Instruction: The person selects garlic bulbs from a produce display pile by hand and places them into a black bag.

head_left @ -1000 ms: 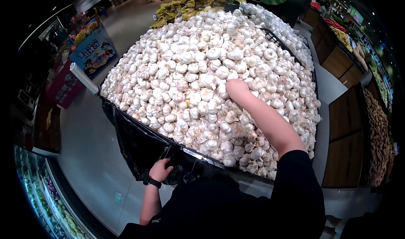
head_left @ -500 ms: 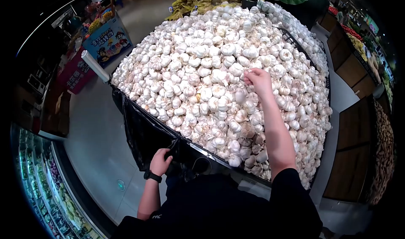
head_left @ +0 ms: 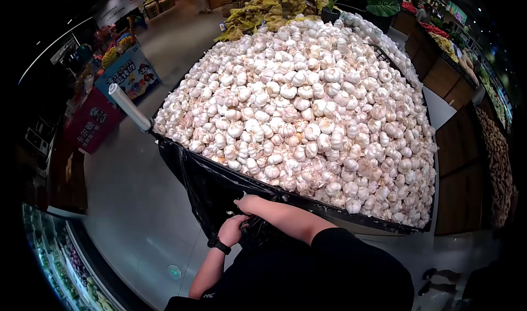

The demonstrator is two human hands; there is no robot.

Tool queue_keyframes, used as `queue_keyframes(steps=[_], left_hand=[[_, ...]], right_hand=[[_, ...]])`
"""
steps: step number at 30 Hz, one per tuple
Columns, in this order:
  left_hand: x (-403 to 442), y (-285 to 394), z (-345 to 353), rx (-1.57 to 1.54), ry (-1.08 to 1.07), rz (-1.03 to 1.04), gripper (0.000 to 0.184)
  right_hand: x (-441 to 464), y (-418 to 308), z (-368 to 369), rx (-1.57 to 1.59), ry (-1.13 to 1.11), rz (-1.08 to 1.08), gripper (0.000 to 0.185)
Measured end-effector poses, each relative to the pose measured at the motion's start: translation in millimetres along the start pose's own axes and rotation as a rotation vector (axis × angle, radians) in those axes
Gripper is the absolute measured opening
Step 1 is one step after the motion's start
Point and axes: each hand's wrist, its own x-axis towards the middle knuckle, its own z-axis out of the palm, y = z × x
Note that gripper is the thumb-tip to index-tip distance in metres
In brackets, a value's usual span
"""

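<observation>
While the left hand (head_left: 231,231) gripped the black bag (head_left: 193,182) in the head view, the right hand (head_left: 250,203) was at its mouth, grip contents indeterminate. Garlic (head_left: 296,105) lay heaped beside it; a sagging rim could cause discards to miss.

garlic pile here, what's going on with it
A person stands at a big heap of loose garlic bulbs, working at a black plastic bag that hangs open along the near side. The left hand holds the bag's edge. The right hand is at the bag's opening, off the garlic; whether it has anything in its fingers is too hard to tell.
</observation>
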Motion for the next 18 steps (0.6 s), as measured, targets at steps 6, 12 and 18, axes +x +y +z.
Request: queue_keyframes(steps=[6,12,18], left_hand=[[-6.7,-33.2,-38.8,-0.064,-0.032,0.065,0.020],[-5.2,-53.6,-70.4,-0.058,0.118,-0.018,0.016],[-1.4,-33.3,-85.5,-0.023,0.224,-0.149,0.014]], right_hand=[[-105.0,6.2,-165.2,0.226,0.569,0.015,0.022],[-229.1,150.2,-354.0,0.054,1.149,0.593,0.024],[-223.9,319.2,-430.5,-0.059,1.326,0.849,0.027]])
